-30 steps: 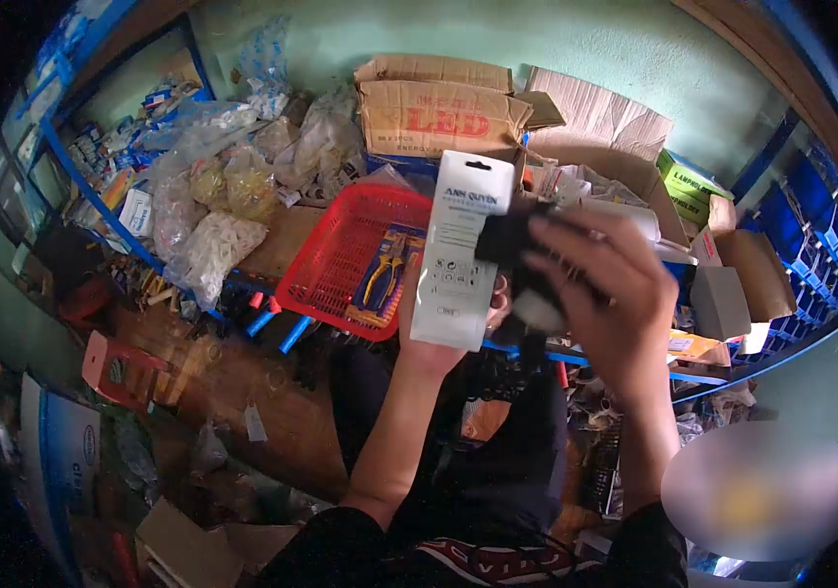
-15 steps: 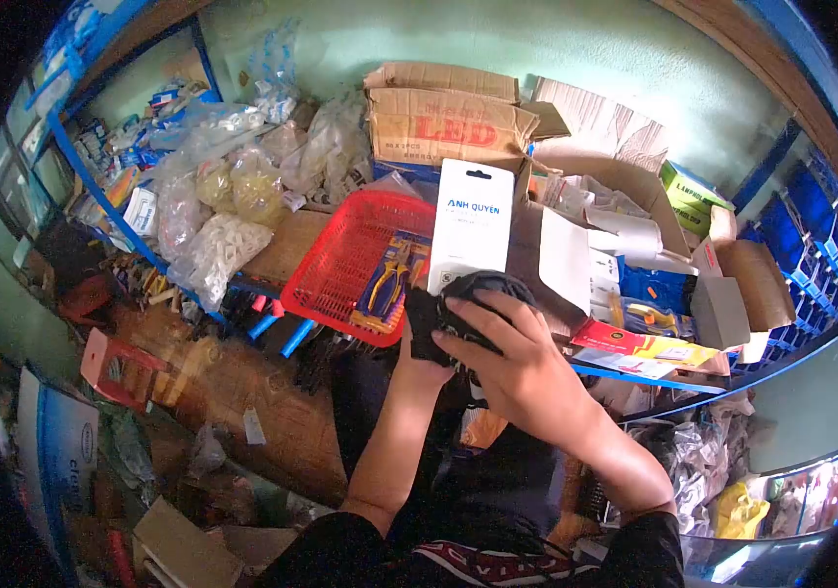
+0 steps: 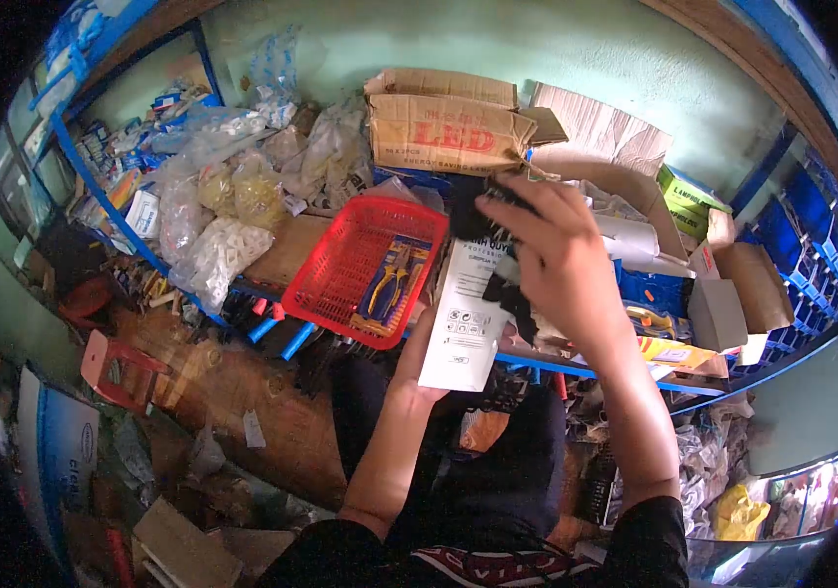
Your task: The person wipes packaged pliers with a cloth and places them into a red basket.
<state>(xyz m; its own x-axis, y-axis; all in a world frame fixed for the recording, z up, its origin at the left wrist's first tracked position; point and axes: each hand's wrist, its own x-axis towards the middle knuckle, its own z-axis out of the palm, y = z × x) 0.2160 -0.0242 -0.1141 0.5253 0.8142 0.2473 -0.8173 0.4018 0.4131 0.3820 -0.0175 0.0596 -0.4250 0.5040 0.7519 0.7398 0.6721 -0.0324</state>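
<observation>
My left hand (image 3: 419, 363) grips a tall white packaging card (image 3: 463, 338) by its lower left edge, most of the fingers hidden behind it. Printed on the card are "ANH QUYEN" lettering and small icons. My right hand (image 3: 566, 260) is closed on a crumpled black cloth (image 3: 469, 212), which lies over the card's top and its right side. Just left of the card, a red plastic basket (image 3: 326, 250) holds pliers (image 3: 386, 289) with blue-and-yellow handles on a similar backing card.
Cardboard boxes, one marked LED (image 3: 453, 132), line the back of the shelf. Plastic bags of white fittings (image 3: 223, 250) crowd the left. An opened box (image 3: 747, 284) and blue packets (image 3: 649, 284) stand right. A red stool (image 3: 125, 372) is on the floor.
My right hand has moved up the card with the black cloth, from its lower part to its top. The card's lower half now shows, held lower by my left hand.
</observation>
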